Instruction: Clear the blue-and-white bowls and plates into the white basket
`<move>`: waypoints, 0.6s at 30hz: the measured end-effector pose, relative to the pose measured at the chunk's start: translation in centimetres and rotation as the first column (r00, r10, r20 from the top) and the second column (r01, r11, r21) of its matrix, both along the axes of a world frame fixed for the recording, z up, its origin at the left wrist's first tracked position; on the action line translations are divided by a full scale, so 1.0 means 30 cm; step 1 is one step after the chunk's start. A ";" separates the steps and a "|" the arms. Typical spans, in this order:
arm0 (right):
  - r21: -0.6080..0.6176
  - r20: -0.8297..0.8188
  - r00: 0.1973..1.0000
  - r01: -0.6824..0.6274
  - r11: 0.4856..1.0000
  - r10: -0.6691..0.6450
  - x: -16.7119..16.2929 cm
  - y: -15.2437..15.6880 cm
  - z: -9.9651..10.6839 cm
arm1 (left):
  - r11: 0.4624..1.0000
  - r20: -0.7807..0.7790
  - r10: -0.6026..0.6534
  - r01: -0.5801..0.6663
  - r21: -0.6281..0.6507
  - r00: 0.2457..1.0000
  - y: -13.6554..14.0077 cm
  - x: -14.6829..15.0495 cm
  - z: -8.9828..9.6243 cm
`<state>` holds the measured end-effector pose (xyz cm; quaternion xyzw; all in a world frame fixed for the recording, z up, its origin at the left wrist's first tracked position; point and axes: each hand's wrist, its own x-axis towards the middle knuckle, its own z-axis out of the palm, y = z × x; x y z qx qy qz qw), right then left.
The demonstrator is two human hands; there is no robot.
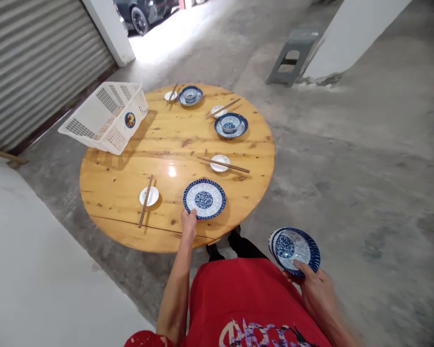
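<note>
My left hand (189, 222) grips the near rim of a blue-and-white plate (204, 199), thumb on top, over the near part of the table. Whether the plate rests on the wood I cannot tell. Off the table's right side, my right hand (313, 284) is closed on a plate with a dark blue rim (314, 253), which has blue-and-white bowls (285, 246) on it, tilted. Left of the first plate is a small white dish (149, 196) with chopsticks (143, 212) across it. Beyond the plate lies another white dish (220, 159) with chopsticks (238, 168).
On the round wooden table (173, 140), two plates with bowls (231, 124) (190, 95) stand at the far side, beside small dishes with chopsticks. A white plastic basket (108, 115) sits at the far left edge. A grey stool (292, 58) stands by a pillar.
</note>
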<state>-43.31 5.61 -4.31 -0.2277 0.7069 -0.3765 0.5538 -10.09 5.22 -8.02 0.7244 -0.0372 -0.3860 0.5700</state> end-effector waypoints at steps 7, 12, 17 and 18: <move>0.071 0.061 0.998 0.015 0.997 -0.019 0.011 -0.103 0.040 | 0.998 0.076 0.064 -0.065 0.015 0.995 0.017 -0.024 0.015; 0.108 0.084 0.996 -0.045 0.993 0.036 -0.049 -0.267 0.048 | 0.994 0.138 0.103 -0.105 0.012 0.985 -0.007 -0.096 0.080; 0.116 0.021 0.991 -0.134 0.984 0.133 -0.215 -0.495 0.064 | 0.981 0.072 0.190 -0.186 -0.060 0.979 -0.128 -0.281 0.188; 0.117 0.002 0.990 -0.140 0.983 0.141 -0.262 -0.542 0.065 | 0.978 0.048 0.200 -0.196 -0.074 0.979 -0.163 -0.330 0.205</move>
